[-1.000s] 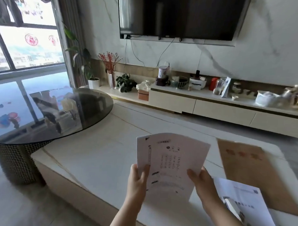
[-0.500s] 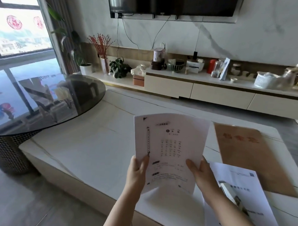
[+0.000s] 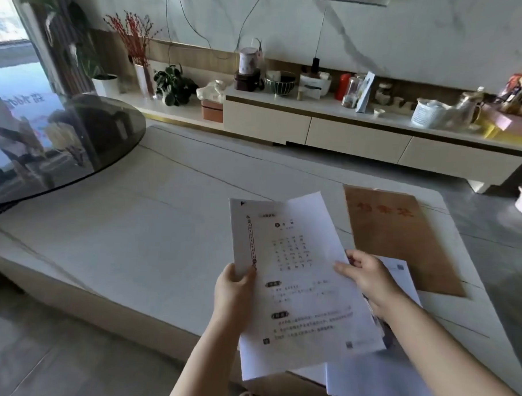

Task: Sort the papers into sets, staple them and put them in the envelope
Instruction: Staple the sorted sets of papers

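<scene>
I hold floppy, light papers (image 3: 298, 277): left hand (image 3: 235, 289) pinches one edge, right hand (image 3: 367, 277) the other; grip edges gently.

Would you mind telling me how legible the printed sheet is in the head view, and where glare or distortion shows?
Head view: the print on the held sheet is soft and unreadable; the glass table mirrors the bright window; the wide lens bows the cabinet.

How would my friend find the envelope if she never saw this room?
Look at the big white table. At its far right corner, past the right hand, lies the envelope. It is flat and brown with red writing, while the papers near it are white.
</scene>
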`<state>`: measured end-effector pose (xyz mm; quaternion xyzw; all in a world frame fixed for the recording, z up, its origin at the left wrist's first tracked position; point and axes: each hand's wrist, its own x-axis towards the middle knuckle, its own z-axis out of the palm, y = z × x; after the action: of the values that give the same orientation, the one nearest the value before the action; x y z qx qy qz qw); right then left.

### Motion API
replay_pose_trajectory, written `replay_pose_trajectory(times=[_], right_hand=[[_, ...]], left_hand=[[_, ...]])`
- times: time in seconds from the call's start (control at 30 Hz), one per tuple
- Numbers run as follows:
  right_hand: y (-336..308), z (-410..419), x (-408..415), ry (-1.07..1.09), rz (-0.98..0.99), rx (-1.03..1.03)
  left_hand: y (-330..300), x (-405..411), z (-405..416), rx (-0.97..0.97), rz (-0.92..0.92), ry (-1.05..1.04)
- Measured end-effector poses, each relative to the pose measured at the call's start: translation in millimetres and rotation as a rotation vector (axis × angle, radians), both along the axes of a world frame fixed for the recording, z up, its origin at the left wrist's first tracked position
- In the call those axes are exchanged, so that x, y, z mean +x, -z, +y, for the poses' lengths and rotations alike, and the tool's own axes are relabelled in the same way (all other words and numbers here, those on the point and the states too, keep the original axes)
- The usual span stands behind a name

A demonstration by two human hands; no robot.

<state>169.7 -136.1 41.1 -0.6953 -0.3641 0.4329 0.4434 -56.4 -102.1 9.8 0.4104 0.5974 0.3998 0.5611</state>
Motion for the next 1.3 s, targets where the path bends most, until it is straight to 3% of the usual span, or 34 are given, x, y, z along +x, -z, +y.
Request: replay_pose_trajectory(times=[0.1,0.17,0.27,0.37,0.5,0.6,0.83,0.93,1.2,1.3], right_hand=[[8.1,-4.8,30.5,0.163,-0.079,-0.039],[21.4,-9.9,50.9,0.224,-0.240,-0.120],[37.9,-22.6,60.9,0.095,-0.589,-0.372],[46.1,-31.9,45.7,-0.017,-0.753,-0.618],[60.9,-35.6,29.3,0.001,-0.927,-0.600],[62.4,-36.3,33.3,0.078,-0.725,-0.440],[-4.3,-31.2,29.0,0.233,-0.071,-0.022],[-27.9,-13.4,21.7,0.334,0.139,0.042],[-78.7,49.7,-16.7,0.315,0.371,0.293],[-94.1,75.7,-31.1,0.311,0.308,0.408]], left_hand=[[5.6,3.1,4.5,0.006,0.050,-0.003],[6.3,-0.2,8.8,0.019,0.096,0.009],[9.6,-3.3,13.8,0.032,0.155,0.053],[13.2,-0.2,13.1,0.001,0.165,0.087],[14.5,3.3,8.2,-0.029,0.138,0.108],[16.6,1.8,7.8,-0.033,0.149,0.120],[14.8,-3.0,9.7,-0.045,0.157,0.128],[8.4,-2.4,5.3,-0.044,0.118,0.147],[-1.4,0.2,-2.8,-0.032,0.040,0.204],[-3.4,0.0,-0.8,-0.014,0.062,0.242]])
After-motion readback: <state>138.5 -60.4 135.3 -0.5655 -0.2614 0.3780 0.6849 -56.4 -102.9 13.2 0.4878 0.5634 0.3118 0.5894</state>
